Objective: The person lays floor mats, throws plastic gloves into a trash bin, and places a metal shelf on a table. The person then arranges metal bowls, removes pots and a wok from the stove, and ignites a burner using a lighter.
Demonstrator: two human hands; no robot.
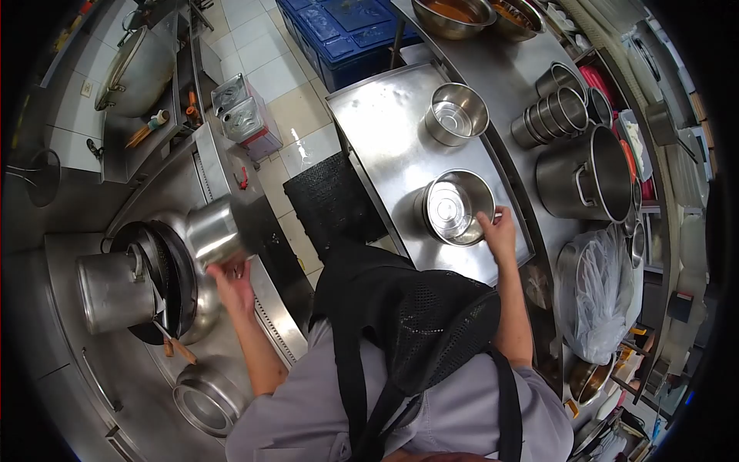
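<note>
On the left, a shiny steel pot (pixel 215 231) lies tilted on its side in my left hand (pixel 235 287). The fingers of that hand close on its lower edge, partly hidden behind the metal. Over the steel worktop at the right, my right hand (pixel 499 232) pinches the rim of a round steel container (pixel 459 206), which appears to have another nested under it. Its inside looks bare and reflects the light. Farther back on the same worktop stands a similar steel container (pixel 457 114), touched by neither hand.
Left are a lidded pot (pixel 115 292), black woks (pixel 178 269) and a steel basin (pixel 206 402). Right are stacked steel containers (pixel 550 115), a stockpot (pixel 581 177) and a clear plastic bag (pixel 596 300). A blue bin (pixel 339 35) and black mat (pixel 335 204) occupy the aisle.
</note>
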